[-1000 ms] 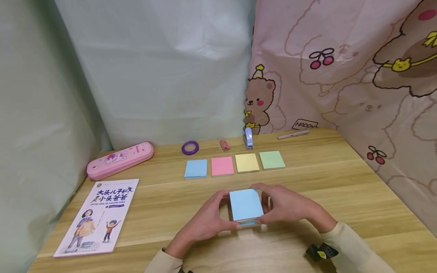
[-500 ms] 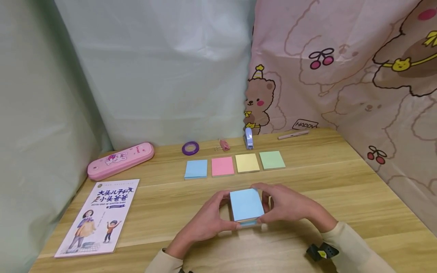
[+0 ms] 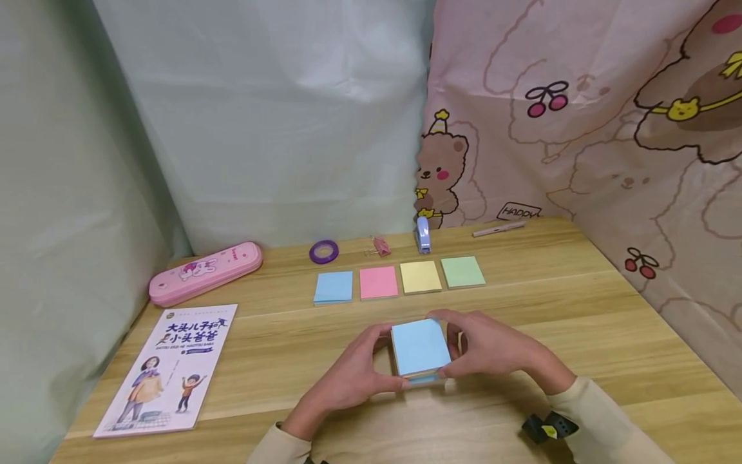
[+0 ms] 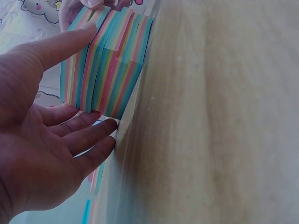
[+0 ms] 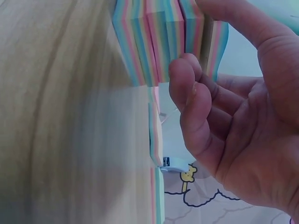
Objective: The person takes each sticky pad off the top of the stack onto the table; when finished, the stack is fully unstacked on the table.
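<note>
a square stack of paper note pads [image 3: 420, 348] – pale blue on top, sides striped pink, yellow and blue, layers slightly uneven – is pinched between the half-curled left hand [image 3: 358, 370] and right hand [image 3: 493, 348], thumbs on the near side. the pale wood-grain counter [image 3: 614, 335] stretches from the right hand to its right edge; beyond both hands lies a row of four square pastel paper pads [image 3: 413, 278].

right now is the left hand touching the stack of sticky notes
Touching: the left wrist view shows the left hand with its thumb tip against the stack.
</note>
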Demonstrator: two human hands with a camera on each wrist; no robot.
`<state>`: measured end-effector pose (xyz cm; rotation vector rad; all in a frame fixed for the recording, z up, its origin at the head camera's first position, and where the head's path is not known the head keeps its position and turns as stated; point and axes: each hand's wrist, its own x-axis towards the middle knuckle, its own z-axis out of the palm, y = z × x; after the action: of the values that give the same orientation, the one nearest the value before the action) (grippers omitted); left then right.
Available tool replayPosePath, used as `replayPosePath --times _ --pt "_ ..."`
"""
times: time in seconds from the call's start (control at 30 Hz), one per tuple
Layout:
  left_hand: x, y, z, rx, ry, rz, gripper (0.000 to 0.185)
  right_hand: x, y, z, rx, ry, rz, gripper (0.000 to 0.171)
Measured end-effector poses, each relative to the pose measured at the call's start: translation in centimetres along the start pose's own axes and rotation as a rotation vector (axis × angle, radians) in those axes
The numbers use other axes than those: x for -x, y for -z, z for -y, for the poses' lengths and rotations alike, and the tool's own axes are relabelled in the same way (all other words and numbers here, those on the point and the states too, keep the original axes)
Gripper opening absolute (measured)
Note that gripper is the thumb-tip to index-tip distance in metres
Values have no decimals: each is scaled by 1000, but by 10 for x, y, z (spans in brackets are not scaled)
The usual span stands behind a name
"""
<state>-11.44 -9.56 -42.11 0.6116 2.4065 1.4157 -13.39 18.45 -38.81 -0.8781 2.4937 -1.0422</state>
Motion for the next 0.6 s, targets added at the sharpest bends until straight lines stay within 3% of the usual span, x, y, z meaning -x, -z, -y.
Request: replayPosePath --times 0.27,0.6 --pt "1 0 1 0 14 5 90 6 14 0 -22 1 -31 85" --pt "2 -1 1 -1 -1 1 93 24 54 -23 -96 -68 -139 87"
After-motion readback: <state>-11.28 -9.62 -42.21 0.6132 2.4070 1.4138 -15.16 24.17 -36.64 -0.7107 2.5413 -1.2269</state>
